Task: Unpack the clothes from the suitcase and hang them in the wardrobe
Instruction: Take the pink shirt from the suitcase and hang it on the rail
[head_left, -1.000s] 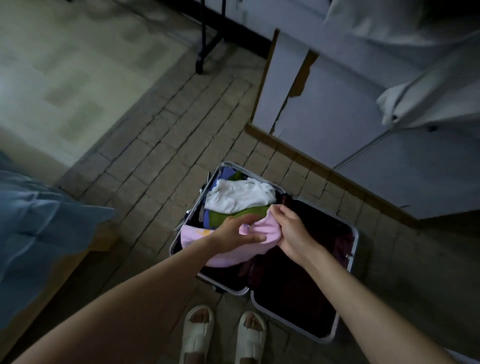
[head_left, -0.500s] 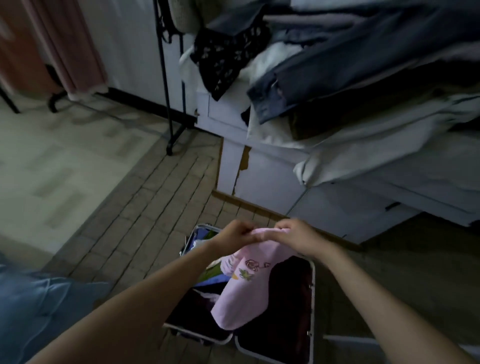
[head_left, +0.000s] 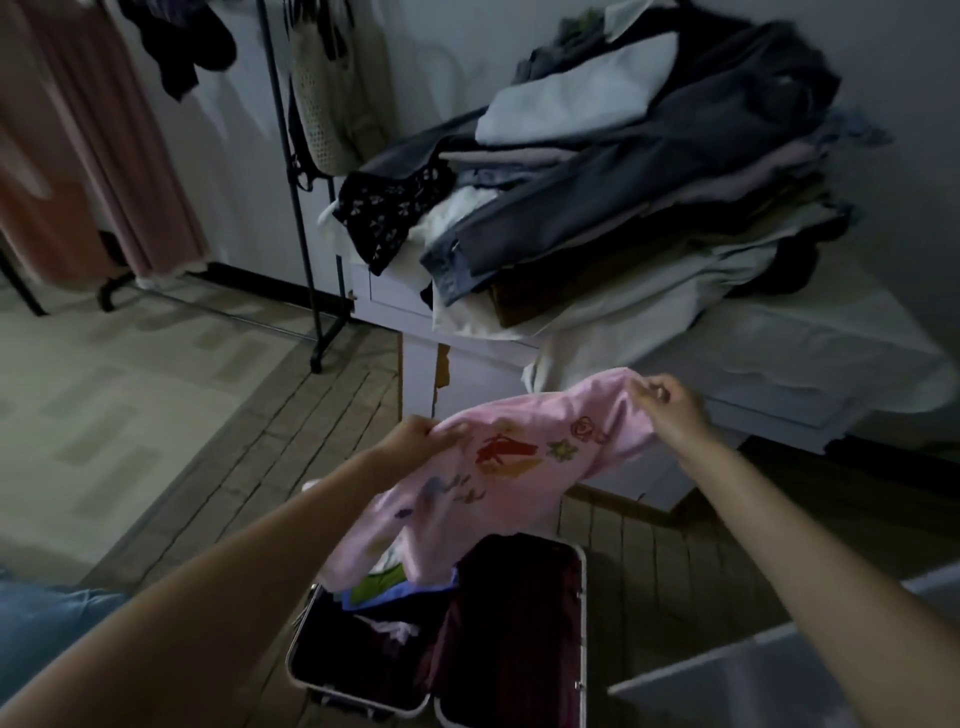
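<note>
A pink shirt with coloured prints (head_left: 514, 467) hangs stretched between both hands above the open suitcase (head_left: 583, 623). My left hand (head_left: 415, 441) grips its left edge. My right hand (head_left: 667, 402) pinches its right edge, higher up. The shirt's lower part droops toward the suitcase. Inside the suitcase lie green and blue folded clothes (head_left: 382, 584) in the left half; the right half looks dark and its contents are unclear.
A black clothes rail (head_left: 298, 208) with hanging garments stands at the back left. A white cabinet (head_left: 467, 364) carries a big pile of clothes (head_left: 623, 182). A light rug (head_left: 104, 415) covers the floor at left. A grey box edge (head_left: 779, 675) shows at lower right.
Both hands lifted the pink shirt out of the suitcase and spread it apart. The camera view tilted up from the suitcase toward the cabinet and rail.
</note>
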